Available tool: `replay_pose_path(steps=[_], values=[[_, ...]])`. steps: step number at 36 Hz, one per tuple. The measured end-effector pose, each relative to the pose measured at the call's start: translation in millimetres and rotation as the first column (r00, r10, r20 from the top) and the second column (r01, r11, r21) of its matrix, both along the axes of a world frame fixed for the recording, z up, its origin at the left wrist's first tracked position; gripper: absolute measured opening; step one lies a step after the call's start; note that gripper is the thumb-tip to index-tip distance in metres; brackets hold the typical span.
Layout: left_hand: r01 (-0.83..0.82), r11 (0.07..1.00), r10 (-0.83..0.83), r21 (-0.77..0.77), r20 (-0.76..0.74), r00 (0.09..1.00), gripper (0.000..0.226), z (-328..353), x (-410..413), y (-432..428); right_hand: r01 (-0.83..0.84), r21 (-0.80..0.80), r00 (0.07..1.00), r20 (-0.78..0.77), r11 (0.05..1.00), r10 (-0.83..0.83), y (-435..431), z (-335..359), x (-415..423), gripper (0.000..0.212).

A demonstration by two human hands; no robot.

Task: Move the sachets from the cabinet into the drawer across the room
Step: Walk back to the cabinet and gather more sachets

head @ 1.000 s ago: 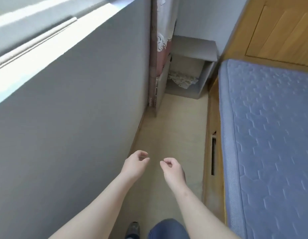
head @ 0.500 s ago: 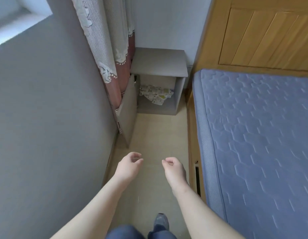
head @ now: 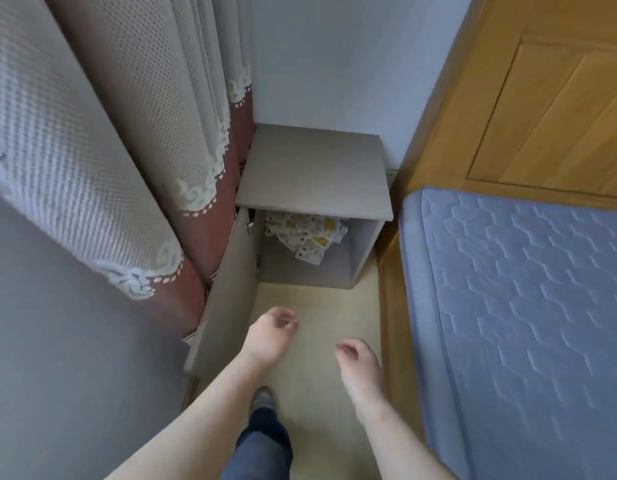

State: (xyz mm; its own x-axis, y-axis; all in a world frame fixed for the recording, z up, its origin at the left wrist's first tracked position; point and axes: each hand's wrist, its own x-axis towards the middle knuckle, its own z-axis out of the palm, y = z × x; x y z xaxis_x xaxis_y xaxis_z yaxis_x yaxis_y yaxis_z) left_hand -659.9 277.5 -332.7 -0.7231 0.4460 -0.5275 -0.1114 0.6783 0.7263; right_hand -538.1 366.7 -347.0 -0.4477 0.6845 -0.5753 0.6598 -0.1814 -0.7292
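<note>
Both of your hands reach forward over the pale floor [head: 321, 306], a little apart from each other. Your left hand [head: 270, 336] hangs with its fingers loosely curled and relaxed, gripping nothing, near the edge of the open cabinet door [head: 227, 292]. Your right hand [head: 359, 358] sits slightly lower and closer to the bed, fingers likewise slack and holding nothing.

Ahead, in the corner of the room, stands a small grey cabinet [head: 314, 168]. Its door is swung wide to the left, against a cream lace and reddish-brown curtain [head: 144, 150]. Inside the cabinet, toward the back, the sachets [head: 305, 233] lie in a loose white and yellow heap, partly hidden under the cabinet's top.

On your right is a blue quilted mattress [head: 525, 323] with a wooden headboard [head: 542, 116] behind it. Between your forearms you can see a grey shoe [head: 263, 400] and a dark trouser leg [head: 262, 448].
</note>
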Motion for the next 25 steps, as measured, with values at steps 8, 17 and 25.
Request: replay_pose_path(steps=[8,17,25], values=[[-0.002,1.0,0.002,-0.025,-0.009,1.0,0.025,-27,-122,99,-0.074,-0.009,0.997,0.023,0.997,0.074,96,-28,-124,0.027],[-0.037,0.994,0.042,-0.102,0.046,0.998,0.03,-99,-178,168,-0.255,-0.048,0.963,0.074,0.966,0.258,180,-91,-194,0.026],[-0.078,0.995,0.081,-0.064,0.057,0.995,0.027,-227,-214,216,-0.379,0.014,0.916,0.147,0.925,0.373,224,-222,-253,0.027]])
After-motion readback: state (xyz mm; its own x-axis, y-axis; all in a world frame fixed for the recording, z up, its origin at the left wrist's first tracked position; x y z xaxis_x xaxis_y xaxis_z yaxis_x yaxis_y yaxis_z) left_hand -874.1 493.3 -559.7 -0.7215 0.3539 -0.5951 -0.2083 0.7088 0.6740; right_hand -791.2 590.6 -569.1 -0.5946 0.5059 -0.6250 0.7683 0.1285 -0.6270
